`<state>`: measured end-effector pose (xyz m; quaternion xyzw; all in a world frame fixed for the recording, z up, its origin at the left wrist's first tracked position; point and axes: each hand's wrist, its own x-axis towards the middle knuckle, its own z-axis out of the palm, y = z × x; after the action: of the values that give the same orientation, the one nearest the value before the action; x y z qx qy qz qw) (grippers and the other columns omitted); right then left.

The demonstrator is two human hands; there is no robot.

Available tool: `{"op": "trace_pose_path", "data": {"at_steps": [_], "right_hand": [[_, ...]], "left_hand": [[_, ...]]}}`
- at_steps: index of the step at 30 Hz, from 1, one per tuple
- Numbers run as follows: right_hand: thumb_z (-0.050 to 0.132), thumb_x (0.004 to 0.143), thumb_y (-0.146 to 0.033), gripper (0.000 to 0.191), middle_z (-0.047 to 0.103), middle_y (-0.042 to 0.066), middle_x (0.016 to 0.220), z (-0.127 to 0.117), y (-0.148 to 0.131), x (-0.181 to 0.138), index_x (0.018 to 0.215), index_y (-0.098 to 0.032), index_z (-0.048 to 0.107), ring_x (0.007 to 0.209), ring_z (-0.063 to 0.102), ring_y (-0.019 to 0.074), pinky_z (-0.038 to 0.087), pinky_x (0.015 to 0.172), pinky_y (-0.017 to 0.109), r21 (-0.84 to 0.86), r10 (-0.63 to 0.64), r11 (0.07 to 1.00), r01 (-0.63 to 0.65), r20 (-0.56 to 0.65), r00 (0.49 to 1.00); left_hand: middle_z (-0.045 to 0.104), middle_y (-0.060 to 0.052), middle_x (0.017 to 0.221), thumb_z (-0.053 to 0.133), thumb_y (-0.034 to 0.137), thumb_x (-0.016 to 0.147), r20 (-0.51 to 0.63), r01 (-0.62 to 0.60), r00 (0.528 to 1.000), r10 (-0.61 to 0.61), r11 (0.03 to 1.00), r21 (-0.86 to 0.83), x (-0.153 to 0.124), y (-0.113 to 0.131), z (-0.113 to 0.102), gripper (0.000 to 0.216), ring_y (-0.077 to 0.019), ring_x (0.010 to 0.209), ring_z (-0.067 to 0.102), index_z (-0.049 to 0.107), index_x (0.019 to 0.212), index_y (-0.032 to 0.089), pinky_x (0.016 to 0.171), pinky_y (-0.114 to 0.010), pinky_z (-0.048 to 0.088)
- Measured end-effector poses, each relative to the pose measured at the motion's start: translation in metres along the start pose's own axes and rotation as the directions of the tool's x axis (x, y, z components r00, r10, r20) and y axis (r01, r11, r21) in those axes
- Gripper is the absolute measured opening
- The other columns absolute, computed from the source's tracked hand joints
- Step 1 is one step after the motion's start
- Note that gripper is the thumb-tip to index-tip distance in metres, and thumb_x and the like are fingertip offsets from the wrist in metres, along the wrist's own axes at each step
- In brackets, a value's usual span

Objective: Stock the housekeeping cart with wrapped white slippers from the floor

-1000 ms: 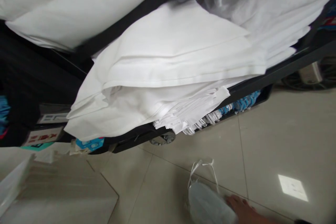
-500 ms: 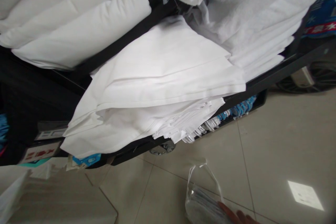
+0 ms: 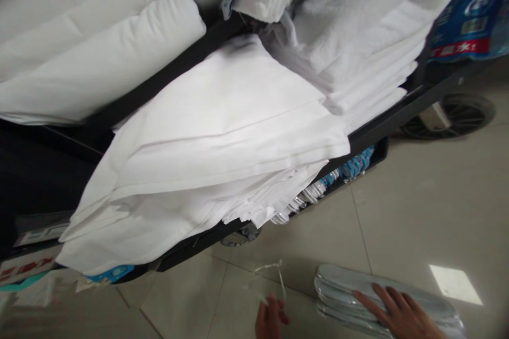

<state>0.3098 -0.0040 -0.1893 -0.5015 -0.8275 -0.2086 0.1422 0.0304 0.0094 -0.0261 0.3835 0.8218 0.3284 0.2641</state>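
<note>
At the bottom edge, my right hand (image 3: 401,315) grips a flat stack of pale grey slippers (image 3: 358,288), with its fingers spread over the top one. To its left, my left hand (image 3: 271,320) pinches a thin clear plastic bag (image 3: 274,271) whose white handles stick up above the fingers. Both hands are low over the tiled floor, just in front of a black linen cart (image 3: 369,140). Only parts of the hands show.
The cart holds a slumped pile of folded white sheets (image 3: 222,148), stacked white towels (image 3: 358,37) and rolled bedding (image 3: 91,47). Its lower shelf shows blue-capped bottles (image 3: 350,169). A blue package (image 3: 469,16) and a wheel (image 3: 457,114) are at the right. Beige floor tiles (image 3: 437,206) lie in front.
The view has tilted down and left. The grey slippers, earlier inside the clear bag under my right hand, are now out and to the right. My left hand has come into view holding the bag.
</note>
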Motion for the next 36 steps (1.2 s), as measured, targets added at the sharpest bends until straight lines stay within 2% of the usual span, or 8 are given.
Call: {"op": "trace_pose_path", "data": {"at_steps": [3,5,7,9,11,16,26,36], "right_hand": [[0.048,0.053,0.007,0.1,0.064,0.005,0.106,-0.003,0.023,0.005,0.143,-0.035,0.029,0.084,0.06,0.024,0.053,0.068,0.035,0.054,0.004,0.999,-0.003,-0.018,1.0],[0.045,0.048,0.004,0.101,0.063,0.005,0.108,-0.008,0.045,0.007,0.141,-0.035,0.033,0.084,0.06,0.0227,0.053,0.068,0.034,0.101,0.032,0.994,-0.03,-0.015,0.999],[0.044,0.05,0.001,0.099,0.063,0.004,0.108,-0.014,0.064,0.007,0.141,-0.036,0.033,0.084,0.06,0.0222,0.051,0.07,0.034,0.147,0.076,0.987,-0.071,-0.028,0.997],[0.043,0.056,0.001,0.095,0.064,0.003,0.106,-0.019,0.076,0.007,0.142,-0.038,0.031,0.085,0.06,0.0218,0.05,0.073,0.035,0.163,0.11,0.981,-0.1,-0.049,0.993],[0.043,0.06,0.001,0.093,0.064,0.003,0.106,-0.022,0.079,0.007,0.143,-0.038,0.026,0.088,0.06,0.0227,0.049,0.076,0.037,0.13,0.118,0.985,-0.111,-0.05,0.992],[0.048,0.056,0.006,0.105,0.065,0.01,0.101,-0.012,0.066,0.007,0.147,-0.031,0.013,0.083,0.06,0.0276,0.05,0.069,0.04,0.004,0.111,0.994,-0.111,-0.032,0.993],[0.048,0.051,0.005,0.11,0.066,0.005,0.099,-0.025,0.082,0.018,0.147,-0.032,0.007,0.079,0.06,0.0238,0.054,0.067,0.037,0.039,0.176,0.984,-0.175,-0.026,0.984],[0.042,0.064,-0.002,0.07,0.054,0.008,0.129,-0.012,0.083,0.011,0.13,-0.025,0.05,0.113,0.052,0.0313,0.048,0.087,0.049,-0.001,0.1,0.995,-0.1,-0.057,0.993]], "left_hand": [[0.068,-0.011,0.088,0.042,0.069,0.078,0.248,-0.082,0.964,0.099,0.994,-0.075,0.016,0.048,0.046,0.058,-0.0162,0.055,0.056,0.06,0.087,0.015,0.054,-0.032,0.048],[0.067,-0.01,0.094,0.036,0.052,0.089,0.309,-0.357,0.889,0.337,0.934,0.007,0.025,0.087,0.08,0.045,-0.0198,0.081,0.062,0.061,0.095,0.016,0.071,-0.033,0.051],[0.066,-0.008,0.104,0.032,0.031,0.093,0.403,-0.703,0.666,0.628,0.709,0.058,0.037,0.125,0.11,0.032,-0.0197,0.102,0.059,0.061,0.101,0.017,0.093,-0.037,0.047],[0.059,-0.006,0.123,0.032,0.019,0.092,0.529,-0.889,0.446,0.722,0.428,0.165,0.054,0.158,0.138,0.032,-0.0203,0.117,0.05,0.055,0.114,0.019,0.102,-0.04,0.041],[0.048,-0.006,0.137,0.03,0.018,0.093,0.608,-0.919,0.378,0.698,0.201,0.34,0.074,0.183,0.162,0.037,-0.0243,0.127,0.042,0.048,0.125,0.02,0.107,-0.048,0.037],[0.057,-0.013,0.124,0.028,0.01,0.089,0.657,-0.835,0.474,0.586,0.063,0.546,0.116,0.213,0.206,0.042,-0.0263,0.113,0.055,0.045,0.128,0.012,0.095,-0.042,0.049],[0.049,-0.017,0.135,0.029,0.007,0.086,0.68,-0.803,0.541,0.495,0.065,0.592,0.147,0.221,0.229,0.047,-0.0252,0.132,0.039,0.048,0.129,0.01,0.116,-0.04,0.024],[0.041,-0.017,0.142,0.032,0.007,0.085,0.728,-0.813,0.567,0.385,0.119,0.57,0.162,0.231,0.237,0.05,-0.0221,0.139,0.025,0.041,0.135,0.005,0.118,-0.037,0.014]]}}
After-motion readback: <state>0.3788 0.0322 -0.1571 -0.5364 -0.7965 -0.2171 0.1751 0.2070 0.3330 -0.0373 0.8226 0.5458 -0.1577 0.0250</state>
